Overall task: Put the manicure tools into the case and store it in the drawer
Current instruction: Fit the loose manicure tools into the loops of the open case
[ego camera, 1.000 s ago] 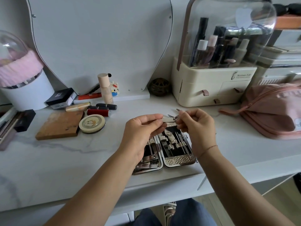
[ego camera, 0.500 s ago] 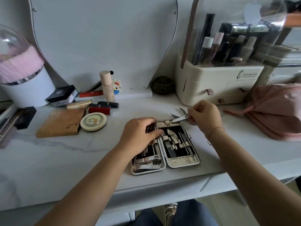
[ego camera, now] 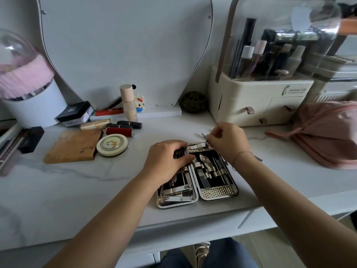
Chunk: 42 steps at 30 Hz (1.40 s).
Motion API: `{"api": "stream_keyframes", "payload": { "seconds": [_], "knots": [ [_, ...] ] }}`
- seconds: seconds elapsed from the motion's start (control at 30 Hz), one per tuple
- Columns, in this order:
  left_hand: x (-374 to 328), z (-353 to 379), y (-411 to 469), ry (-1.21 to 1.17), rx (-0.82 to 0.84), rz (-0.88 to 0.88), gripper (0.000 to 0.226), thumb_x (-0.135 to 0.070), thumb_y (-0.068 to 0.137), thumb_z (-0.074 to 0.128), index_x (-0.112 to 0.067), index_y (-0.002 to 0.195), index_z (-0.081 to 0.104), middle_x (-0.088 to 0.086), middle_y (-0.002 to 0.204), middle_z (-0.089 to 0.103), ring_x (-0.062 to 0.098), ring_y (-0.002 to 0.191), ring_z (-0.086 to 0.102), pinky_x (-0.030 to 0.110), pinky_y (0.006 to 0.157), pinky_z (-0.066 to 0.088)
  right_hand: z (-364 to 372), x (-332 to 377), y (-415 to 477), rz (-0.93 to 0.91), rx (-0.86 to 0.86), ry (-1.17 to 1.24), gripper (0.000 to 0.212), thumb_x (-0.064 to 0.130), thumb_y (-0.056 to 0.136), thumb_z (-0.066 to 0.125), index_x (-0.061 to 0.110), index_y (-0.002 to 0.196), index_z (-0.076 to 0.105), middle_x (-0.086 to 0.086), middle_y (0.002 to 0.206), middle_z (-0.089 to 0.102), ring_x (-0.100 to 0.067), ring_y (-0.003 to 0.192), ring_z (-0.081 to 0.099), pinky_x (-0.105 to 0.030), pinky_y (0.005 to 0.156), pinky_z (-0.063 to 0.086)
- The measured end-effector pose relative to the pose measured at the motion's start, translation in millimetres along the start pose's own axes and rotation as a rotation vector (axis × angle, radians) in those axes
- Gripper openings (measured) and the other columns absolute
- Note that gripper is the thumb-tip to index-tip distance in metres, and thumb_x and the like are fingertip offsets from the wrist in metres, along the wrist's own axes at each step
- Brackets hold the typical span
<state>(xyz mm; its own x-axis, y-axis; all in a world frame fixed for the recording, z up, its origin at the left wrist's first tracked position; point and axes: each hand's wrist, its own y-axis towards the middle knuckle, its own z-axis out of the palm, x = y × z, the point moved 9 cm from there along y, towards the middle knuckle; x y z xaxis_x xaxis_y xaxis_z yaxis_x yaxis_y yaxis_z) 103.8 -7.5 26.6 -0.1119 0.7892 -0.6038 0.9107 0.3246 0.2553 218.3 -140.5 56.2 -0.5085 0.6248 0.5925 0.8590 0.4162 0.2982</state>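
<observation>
While the left hand point(ego camera: 168, 161) lies spread on the case point(ego camera: 219, 191), seemingly steadying it, the right hand point(ego camera: 229, 144) pinches a tool point(ego camera: 203, 135) for slotting.

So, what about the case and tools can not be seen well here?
Head view, the only one:
Left half of case, upper part: hidden under left hand.
Small metal tool: mostly hidden by right hand pinching it; kind unclear.
Thin tools in right half: too small to tell apart.

- A round tin point(ego camera: 112, 145) is lying at nine o'clock, just beside a wooden board point(ego camera: 72, 146).
- A pink pouch point(ego camera: 328, 132) is sitting at three o'clock.
- A cosmetics organizer point(ego camera: 251, 101) is standing at two o'clock.
</observation>
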Motion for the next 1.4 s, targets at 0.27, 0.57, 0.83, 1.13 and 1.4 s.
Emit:
{"api": "stream_keyframes", "payload": {
  "seconds": [0.27,0.57,0.83,1.13,1.4],
  "knots": [
    [3,2,1,-0.002,-0.004,-0.002,0.049,-0.051,0.08,0.063,-0.024,0.12,0.062,-0.005,0.124,0.063,0.016,0.117,0.054,0.041,0.102,0.039,12,15,-2,-0.139,0.155,0.063,0.014,0.023,0.075,0.074,0.011,0.075,0.066,-0.003,0.064,0.068,-0.014,0.06,0.065,-0.024,0.063,0.052],
    [3,2,0,-0.02,0.001,-0.01,0.05,-0.05,0.079,0.064,-0.024,0.121,0.061,-0.006,0.123,0.063,0.015,0.116,0.055,0.04,0.102,0.04,25,16,5,-0.186,0.268,0.012,0.016,0.025,0.069,0.079,0.018,0.076,0.067,0.001,0.066,0.064,-0.008,0.058,0.054,-0.026,0.064,0.048],
    [3,2,1,-0.014,0.0,-0.003,0.049,-0.05,0.079,0.064,-0.024,0.121,0.062,-0.007,0.123,0.063,0.012,0.115,0.055,0.039,0.101,0.041,31,17,9,-0.167,0.3,-0.002,0.027,0.032,0.063,0.083,0.017,0.072,0.062,0.01,0.062,0.051,-0.002,0.057,0.045,-0.016,0.051,0.033],
    [1,1,0,-0.009,-0.001,-0.003,0.05,-0.05,0.08,0.064,-0.024,0.122,0.061,-0.006,0.127,0.061,0.014,0.119,0.053,0.039,0.104,0.039,42,15,15,-0.09,0.438,0.081,0.02,0.017,0.07,0.078,0.022,0.062,0.06,0.007,0.053,0.052,-0.002,0.044,0.048,-0.018,0.051,0.036],
    [-2,-2,-3,-0.036,-0.019,0.006,0.049,-0.047,0.081,0.063,-0.023,0.124,0.059,-0.005,0.128,0.06,0.013,0.12,0.052,0.034,0.105,0.037,-26,-22,20,-0.007,0.068,0.344,0.003,0.014,0.081,0.068,0.015,0.079,0.065,0.002,0.055,0.058,0.002,0.039,0.048,-0.011,0.046,0.041]
  ]
}}
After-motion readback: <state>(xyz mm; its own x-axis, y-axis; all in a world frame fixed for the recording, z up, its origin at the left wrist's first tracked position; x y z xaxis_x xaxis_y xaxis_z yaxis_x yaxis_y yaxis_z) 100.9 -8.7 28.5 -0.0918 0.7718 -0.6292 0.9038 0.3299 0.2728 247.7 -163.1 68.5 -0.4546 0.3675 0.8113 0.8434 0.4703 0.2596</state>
